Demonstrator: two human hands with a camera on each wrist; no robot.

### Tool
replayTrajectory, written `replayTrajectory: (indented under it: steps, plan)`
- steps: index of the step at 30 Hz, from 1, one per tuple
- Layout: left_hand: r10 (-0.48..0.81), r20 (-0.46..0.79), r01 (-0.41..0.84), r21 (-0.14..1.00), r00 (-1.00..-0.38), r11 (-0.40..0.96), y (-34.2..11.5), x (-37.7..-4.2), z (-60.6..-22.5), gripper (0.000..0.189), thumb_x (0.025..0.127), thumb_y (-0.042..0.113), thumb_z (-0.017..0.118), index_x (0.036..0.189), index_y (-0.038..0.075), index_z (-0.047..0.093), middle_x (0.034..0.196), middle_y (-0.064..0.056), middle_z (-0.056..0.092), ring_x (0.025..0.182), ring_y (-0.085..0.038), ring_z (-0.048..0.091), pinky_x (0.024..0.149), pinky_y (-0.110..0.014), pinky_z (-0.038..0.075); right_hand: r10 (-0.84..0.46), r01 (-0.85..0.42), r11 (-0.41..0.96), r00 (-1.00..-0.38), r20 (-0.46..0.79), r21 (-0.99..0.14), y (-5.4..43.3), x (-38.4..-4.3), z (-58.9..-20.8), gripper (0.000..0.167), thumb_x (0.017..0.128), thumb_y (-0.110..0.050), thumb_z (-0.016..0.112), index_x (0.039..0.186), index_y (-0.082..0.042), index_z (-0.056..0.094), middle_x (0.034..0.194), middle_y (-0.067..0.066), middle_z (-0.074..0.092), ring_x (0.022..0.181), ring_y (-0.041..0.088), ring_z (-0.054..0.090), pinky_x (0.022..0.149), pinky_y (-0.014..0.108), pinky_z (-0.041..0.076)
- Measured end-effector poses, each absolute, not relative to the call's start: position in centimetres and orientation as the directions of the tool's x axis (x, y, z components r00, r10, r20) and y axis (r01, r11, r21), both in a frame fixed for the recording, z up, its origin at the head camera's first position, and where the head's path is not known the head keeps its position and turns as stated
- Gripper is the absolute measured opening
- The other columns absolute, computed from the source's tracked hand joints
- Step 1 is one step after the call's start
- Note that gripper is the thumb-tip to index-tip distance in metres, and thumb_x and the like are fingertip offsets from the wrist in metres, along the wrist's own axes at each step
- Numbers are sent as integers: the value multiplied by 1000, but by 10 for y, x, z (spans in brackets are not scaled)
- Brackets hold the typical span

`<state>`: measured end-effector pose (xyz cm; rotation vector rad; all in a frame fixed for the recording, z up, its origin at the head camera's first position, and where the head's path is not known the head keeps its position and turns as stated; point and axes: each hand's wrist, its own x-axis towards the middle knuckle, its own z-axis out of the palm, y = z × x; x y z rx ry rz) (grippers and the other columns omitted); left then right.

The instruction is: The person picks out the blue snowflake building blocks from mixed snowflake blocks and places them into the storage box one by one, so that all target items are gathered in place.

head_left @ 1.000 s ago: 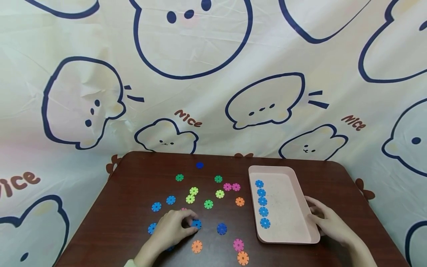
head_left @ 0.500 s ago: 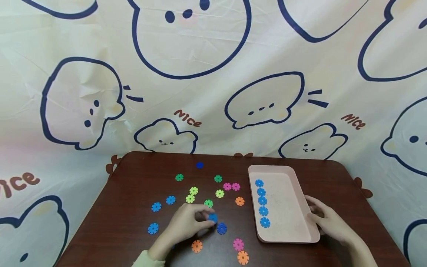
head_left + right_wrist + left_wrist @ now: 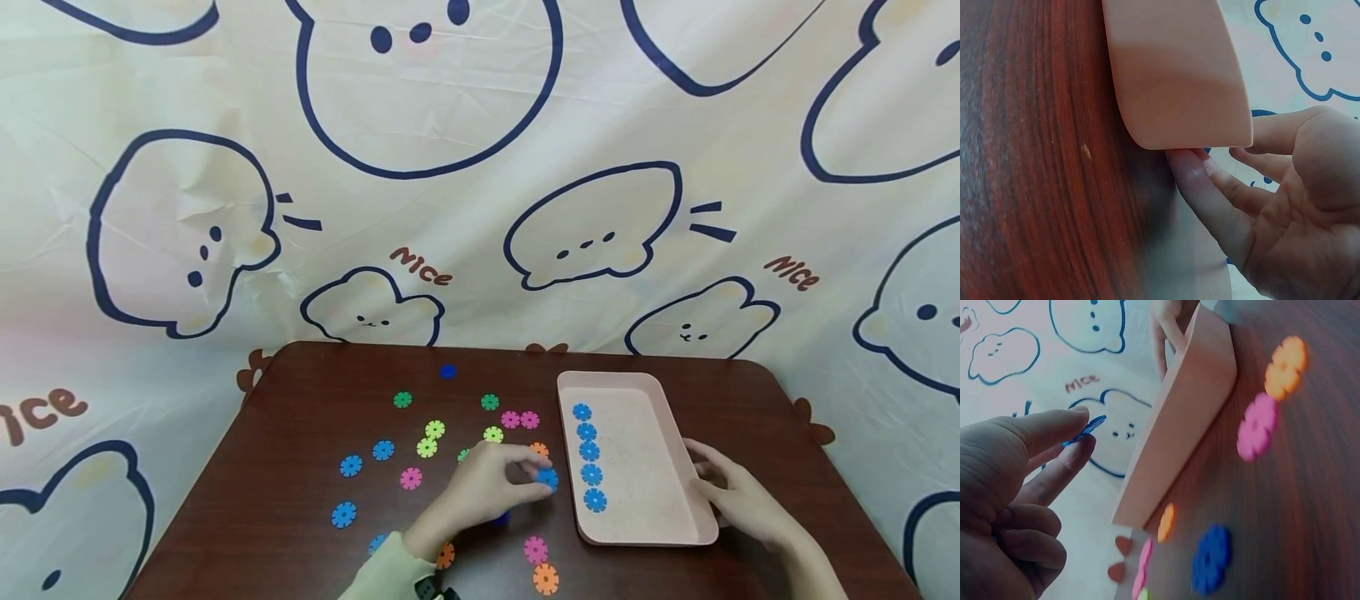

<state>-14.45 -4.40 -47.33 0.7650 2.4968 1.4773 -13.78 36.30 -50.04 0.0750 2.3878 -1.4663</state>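
A light blue notched plastic disc (image 3: 547,480) is pinched between the thumb and forefinger of my left hand (image 3: 486,487), just above the table left of the tray. The left wrist view shows the blue disc (image 3: 1087,430) edge-on at the fingertips. My right hand (image 3: 742,498) holds the shallow beige tray (image 3: 652,467) at its right side. Close up in the right wrist view, fingers (image 3: 1194,181) touch the tray wall (image 3: 1179,94). Inside the tray, several light blue discs (image 3: 589,451) form a column along the left wall.
More notched discs lie loose on the dark wooden table (image 3: 270,500): blue (image 3: 344,515), pink (image 3: 410,478), green (image 3: 402,400), yellow-green (image 3: 427,447) and orange (image 3: 546,578). A dark blue disc (image 3: 1212,559) lies below my left hand. A cartoon-printed cloth (image 3: 465,208) hangs behind.
My left hand has lifted the light blue disc from the table and carried it right, close to the tray. A pink disc has come into view behind it. My right hand stays at the tray.
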Motion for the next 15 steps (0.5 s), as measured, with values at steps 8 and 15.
replayTrajectory:
  steps: [8, 15]
  plan:
    - [527, 150, 381, 851, -836, 362, -8, -152, -465, 25, 89, 26, 86, 112, 17, 82, 85, 19, 71, 87, -10, 67, 75, -25, 51, -135, 223, 458, -939, -315, -860, 362, -137, -500, 66, 105, -9, 58, 163, -7, 27, 133, 30, 54, 102, 35, 67, 68, 50, 60]
    - [559, 149, 410, 830, -816, 378, 20, -157, -462, 26, 88, 27, 87, 111, 18, 82, 80, 22, 68, 64, -2, 58, 53, -21, 42, -164, 202, 450, -939, -303, -870, 365, -137, -500, 66, 107, -9, 56, 163, -5, 23, 134, 32, 52, 102, 34, 68, 67, 50, 60]
